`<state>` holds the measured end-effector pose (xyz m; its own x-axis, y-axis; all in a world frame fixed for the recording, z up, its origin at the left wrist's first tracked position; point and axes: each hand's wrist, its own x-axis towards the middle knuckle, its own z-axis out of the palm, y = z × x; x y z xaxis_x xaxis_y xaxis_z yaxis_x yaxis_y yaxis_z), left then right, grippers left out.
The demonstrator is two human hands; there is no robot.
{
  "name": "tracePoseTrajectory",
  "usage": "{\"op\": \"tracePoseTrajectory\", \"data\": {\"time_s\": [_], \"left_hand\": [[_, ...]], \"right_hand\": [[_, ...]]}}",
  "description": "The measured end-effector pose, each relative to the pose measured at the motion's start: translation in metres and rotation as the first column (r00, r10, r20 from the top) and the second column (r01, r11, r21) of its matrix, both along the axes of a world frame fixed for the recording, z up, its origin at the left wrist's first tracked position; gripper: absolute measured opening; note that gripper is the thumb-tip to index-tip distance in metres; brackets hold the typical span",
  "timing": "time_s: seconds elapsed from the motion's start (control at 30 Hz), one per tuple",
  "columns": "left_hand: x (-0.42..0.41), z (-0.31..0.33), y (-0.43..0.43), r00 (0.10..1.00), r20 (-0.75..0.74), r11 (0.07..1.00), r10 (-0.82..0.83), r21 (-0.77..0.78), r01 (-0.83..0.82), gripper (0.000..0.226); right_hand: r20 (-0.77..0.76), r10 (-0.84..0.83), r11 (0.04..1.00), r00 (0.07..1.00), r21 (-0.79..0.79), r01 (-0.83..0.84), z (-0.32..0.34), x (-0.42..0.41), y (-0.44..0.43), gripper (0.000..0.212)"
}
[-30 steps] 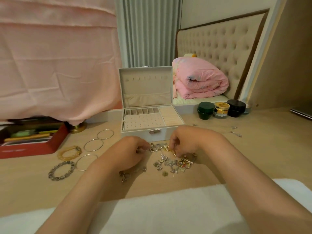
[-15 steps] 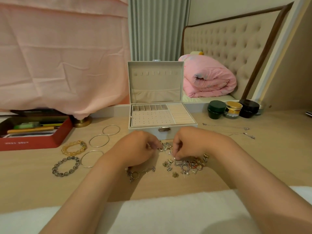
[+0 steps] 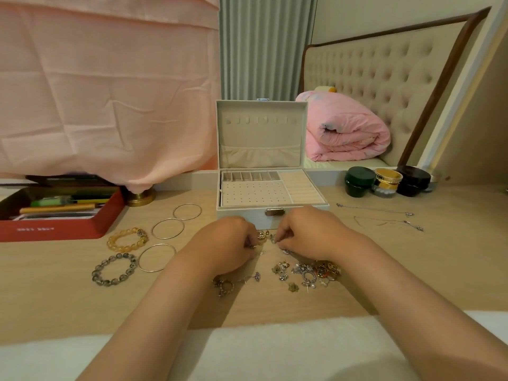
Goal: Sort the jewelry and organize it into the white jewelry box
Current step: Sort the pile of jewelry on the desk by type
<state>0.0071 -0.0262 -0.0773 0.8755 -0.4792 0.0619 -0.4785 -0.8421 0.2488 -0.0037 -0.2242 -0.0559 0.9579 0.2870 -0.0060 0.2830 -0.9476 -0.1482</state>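
The white jewelry box (image 3: 242, 217) stands open at the centre of the desk (image 3: 412, 270), lid upright, its tray showing a row of small compartments at the back, a perforated earring panel in front of them and ring rolls on the right side. Both hands work just in front of the box's latch. The left hand (image 3: 228, 243) has its fingers curled, and its grip pinches a small gold piece (image 3: 262, 235) lying between the two hands. The right hand (image 3: 308, 235) is likewise curled, its grip closed on a small silver piece (image 3: 272, 239) touching the fingertips; finer detail is too small to tell. The loose jewelry pile (image 3: 308, 272) lies on the desk near the right wrist, on the person's side of both grips, outside the box. A ring-shaped charm cluster (image 3: 224, 285) lies beside the left wrist. Left of the hands, well apart from the grips, lie a yellow bead bracelet (image 3: 114, 244), a grey bead bracelet (image 3: 96, 272) and three thin bangles (image 3: 158, 245). Two fine chains (image 3: 409, 214) lie to the right of the box.
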Motion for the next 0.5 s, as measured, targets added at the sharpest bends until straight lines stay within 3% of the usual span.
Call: {"op": "tracePoseTrajectory", "data": {"time_s": [0.17,0.33,0.5], "left_hand": [[0.001,0.005,0.007,0.998,-0.059,0.999,0.03,-0.028,-0.032,0.006],[0.003,0.007,0.009,0.996,-0.089,0.998,0.015,-0.052,-0.019,0.015],[0.003,0.008,0.01,0.994,-0.094,0.995,0.052,-0.079,-0.059,0.014]], "right_hand": [[-0.051,-0.036,0.999,0.998,-0.016,0.035,0.006,-0.001,-0.007,0.012],[0.008,0.037,0.988,0.999,0.15,-0.038,-0.004,-0.003,0.012,0.019],[0.06,0.102,0.988,0.993,0.107,-0.108,-0.013,-0.005,0.025,0.013]]}}
